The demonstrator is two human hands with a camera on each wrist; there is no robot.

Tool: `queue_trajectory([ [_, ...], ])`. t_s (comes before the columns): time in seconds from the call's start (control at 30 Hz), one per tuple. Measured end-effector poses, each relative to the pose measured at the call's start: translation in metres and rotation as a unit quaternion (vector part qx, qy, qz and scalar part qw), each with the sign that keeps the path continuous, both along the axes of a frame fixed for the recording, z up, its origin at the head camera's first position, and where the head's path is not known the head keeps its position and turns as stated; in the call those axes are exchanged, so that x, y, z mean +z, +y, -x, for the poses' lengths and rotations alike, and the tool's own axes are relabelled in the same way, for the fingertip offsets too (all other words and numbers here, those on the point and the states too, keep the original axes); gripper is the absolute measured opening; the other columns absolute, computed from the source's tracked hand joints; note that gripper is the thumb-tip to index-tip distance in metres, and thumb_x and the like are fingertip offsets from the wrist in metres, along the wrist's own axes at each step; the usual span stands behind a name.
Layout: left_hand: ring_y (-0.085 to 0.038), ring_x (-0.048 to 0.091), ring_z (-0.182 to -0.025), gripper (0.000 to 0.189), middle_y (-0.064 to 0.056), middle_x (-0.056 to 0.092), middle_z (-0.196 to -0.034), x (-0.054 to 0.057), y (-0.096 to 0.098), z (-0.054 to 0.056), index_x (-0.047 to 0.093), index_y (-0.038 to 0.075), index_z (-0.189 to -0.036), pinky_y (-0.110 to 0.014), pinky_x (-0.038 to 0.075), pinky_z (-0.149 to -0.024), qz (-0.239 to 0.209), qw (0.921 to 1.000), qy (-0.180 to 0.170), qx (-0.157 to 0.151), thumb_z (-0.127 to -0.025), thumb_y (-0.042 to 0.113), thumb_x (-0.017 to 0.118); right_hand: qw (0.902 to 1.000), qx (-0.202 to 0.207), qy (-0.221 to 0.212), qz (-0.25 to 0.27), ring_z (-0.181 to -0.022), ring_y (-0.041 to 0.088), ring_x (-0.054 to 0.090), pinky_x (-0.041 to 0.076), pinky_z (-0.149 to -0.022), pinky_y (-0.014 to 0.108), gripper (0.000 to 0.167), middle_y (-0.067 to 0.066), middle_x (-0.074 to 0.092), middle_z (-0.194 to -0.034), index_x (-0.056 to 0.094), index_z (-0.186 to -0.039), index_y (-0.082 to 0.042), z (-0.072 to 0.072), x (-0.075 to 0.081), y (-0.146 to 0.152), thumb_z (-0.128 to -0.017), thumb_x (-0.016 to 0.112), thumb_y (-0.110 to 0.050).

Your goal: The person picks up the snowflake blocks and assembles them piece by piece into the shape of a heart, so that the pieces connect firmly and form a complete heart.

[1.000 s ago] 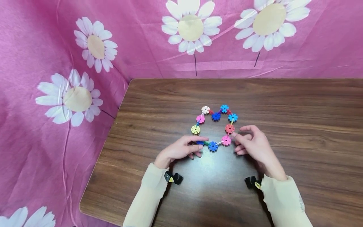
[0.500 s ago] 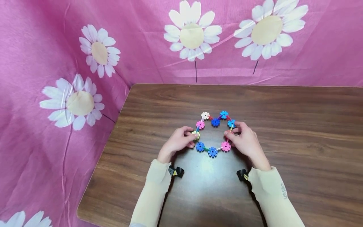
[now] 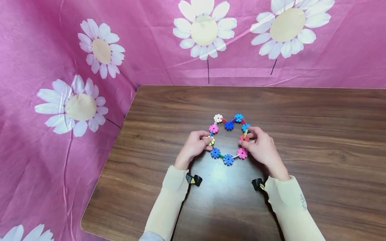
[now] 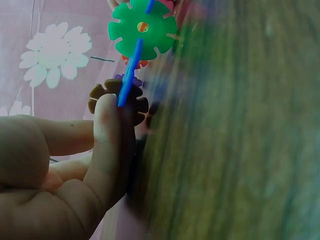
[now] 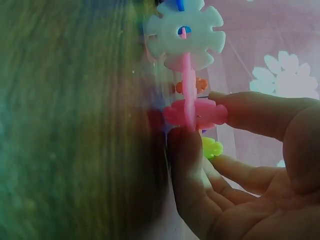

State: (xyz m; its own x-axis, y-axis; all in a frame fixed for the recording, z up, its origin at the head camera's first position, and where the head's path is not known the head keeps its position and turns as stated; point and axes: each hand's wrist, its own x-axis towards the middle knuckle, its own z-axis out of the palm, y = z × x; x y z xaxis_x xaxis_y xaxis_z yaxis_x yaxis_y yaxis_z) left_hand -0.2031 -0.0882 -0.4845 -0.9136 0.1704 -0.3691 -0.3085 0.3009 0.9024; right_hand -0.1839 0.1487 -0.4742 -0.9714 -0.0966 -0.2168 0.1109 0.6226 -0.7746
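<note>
A closed loop of notched, interlocking plastic discs (image 3: 229, 159) in several colours lies on the table, heart-like in outline with a dip at its far side. My left hand (image 3: 196, 144) pinches the loop's left side between thumb and fingers at a yellow disc (image 3: 212, 142). At the right side, my right hand (image 3: 261, 147) pinches a red disc (image 3: 244, 137), partly hidden by the fingers. The left wrist view shows a green disc (image 4: 142, 30) joined to an edge-on blue disc (image 4: 131, 72). A white disc (image 5: 200, 42) appears beyond the right fingertips in the right wrist view.
The brown wood-grain table (image 3: 156, 127) has its left edge well beyond the left forearm. Behind and to the left hangs a pink cloth (image 3: 144, 50) printed with white daisies. Black camera mounts (image 3: 194, 179) sit at both wrists.
My left hand has moved from the loop's lower-left blue disc up to the yellow one, then shifted slightly right with it. My right hand has come in and taken hold of the red disc.
</note>
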Motion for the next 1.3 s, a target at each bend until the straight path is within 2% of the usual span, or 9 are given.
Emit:
queue_trajectory([
  [0.27, -0.006, 0.065, -0.057, 0.029, -0.022, 0.07, -0.096, 0.0, 0.008, -0.002, 0.058, -0.009, -0.12, -0.028, 0.059, -0.074, 0.002, 0.9999, 0.005, 0.013, -0.094, 0.004, 0.059, 0.9999, 0.009, 0.004, -0.008, -0.086, 0.024, 0.065, 0.05, -0.071, 0.025, 0.063, 0.021, 0.062, -0.116, 0.042, -0.139, 0.001, 0.0, 0.0, 0.002, -0.09, 0.068, -0.027],
  [0.57, -0.006, 0.066, -0.057, 0.028, -0.018, 0.069, -0.09, -0.001, 0.01, -0.001, 0.058, -0.01, -0.119, -0.027, 0.059, -0.071, -0.022, 0.9997, -0.004, 0.013, -0.094, 0.002, 0.059, 0.9998, 0.018, 0.002, -0.01, -0.082, 0.022, 0.064, 0.048, -0.072, 0.026, 0.062, 0.02, 0.065, -0.113, 0.043, -0.138, 0.001, 0.001, 0.001, 0.009, -0.091, 0.066, -0.031],
  [0.7, -0.009, 0.068, -0.063, 0.028, -0.023, 0.068, -0.098, -0.002, 0.005, 0.0, 0.057, -0.011, -0.12, -0.027, 0.059, -0.072, -0.046, 0.9987, -0.005, 0.019, -0.094, -0.001, 0.056, 0.9999, 0.013, 0.006, 0.005, -0.076, 0.018, 0.067, 0.052, -0.069, 0.023, 0.057, 0.021, 0.067, -0.111, 0.045, -0.136, 0.002, 0.001, 0.001, 0.015, -0.093, 0.063, -0.032],
  [0.9, -0.02, 0.073, -0.075, 0.027, -0.033, 0.065, -0.108, 0.0, 0.002, 0.003, 0.056, -0.016, -0.118, -0.029, 0.059, -0.076, -0.084, 0.9958, -0.021, 0.032, -0.094, -0.006, 0.051, 0.9995, 0.003, 0.01, 0.03, -0.07, 0.016, 0.068, 0.055, -0.063, 0.02, 0.048, 0.022, 0.068, -0.107, 0.049, -0.134, 0.001, 0.002, 0.003, 0.024, -0.096, 0.059, -0.026],
  [1.03, -0.021, 0.073, -0.074, 0.025, -0.03, 0.067, -0.106, 0.001, 0.002, 0.004, 0.06, -0.013, -0.116, -0.03, 0.06, -0.07, -0.077, 0.9962, -0.036, 0.019, -0.094, -0.002, 0.055, 0.9994, 0.001, 0.013, 0.032, -0.071, 0.016, 0.068, 0.056, -0.064, 0.02, 0.044, 0.021, 0.067, -0.104, 0.053, -0.132, 0.0, 0.001, 0.005, 0.031, -0.097, 0.058, -0.026],
  [1.17, -0.016, 0.071, -0.066, 0.025, -0.025, 0.07, -0.102, 0.001, 0.0, 0.005, 0.063, -0.008, -0.115, -0.027, 0.059, -0.059, -0.059, 0.9972, -0.047, -0.002, -0.094, 0.006, 0.059, 0.9992, -0.019, 0.024, 0.028, -0.068, 0.017, 0.067, 0.055, -0.063, 0.02, 0.043, 0.019, 0.065, -0.101, 0.054, -0.13, -0.002, 0.0, 0.005, 0.038, -0.097, 0.057, -0.029],
  [1.23, -0.013, 0.068, -0.06, 0.027, -0.023, 0.071, -0.099, 0.0, -0.002, 0.005, 0.064, -0.006, -0.116, -0.025, 0.057, -0.053, -0.054, 0.9973, -0.049, -0.01, -0.094, 0.009, 0.061, 0.9986, -0.032, 0.036, 0.022, -0.068, 0.017, 0.066, 0.054, -0.063, 0.02, 0.046, 0.02, 0.062, -0.106, 0.052, -0.132, -0.002, -0.001, 0.003, 0.041, -0.097, 0.058, -0.031],
  [1.3, -0.011, 0.065, -0.055, 0.029, -0.021, 0.072, -0.097, 0.0, -0.002, 0.006, 0.063, -0.005, -0.117, -0.023, 0.054, -0.049, -0.049, 0.9976, -0.046, -0.018, -0.094, 0.011, 0.062, 0.998, -0.035, 0.051, 0.011, -0.074, 0.02, 0.064, 0.052, -0.063, 0.02, 0.05, 0.022, 0.058, -0.116, 0.049, -0.135, -0.001, -0.001, 0.002, 0.043, -0.096, 0.058, -0.032],
])
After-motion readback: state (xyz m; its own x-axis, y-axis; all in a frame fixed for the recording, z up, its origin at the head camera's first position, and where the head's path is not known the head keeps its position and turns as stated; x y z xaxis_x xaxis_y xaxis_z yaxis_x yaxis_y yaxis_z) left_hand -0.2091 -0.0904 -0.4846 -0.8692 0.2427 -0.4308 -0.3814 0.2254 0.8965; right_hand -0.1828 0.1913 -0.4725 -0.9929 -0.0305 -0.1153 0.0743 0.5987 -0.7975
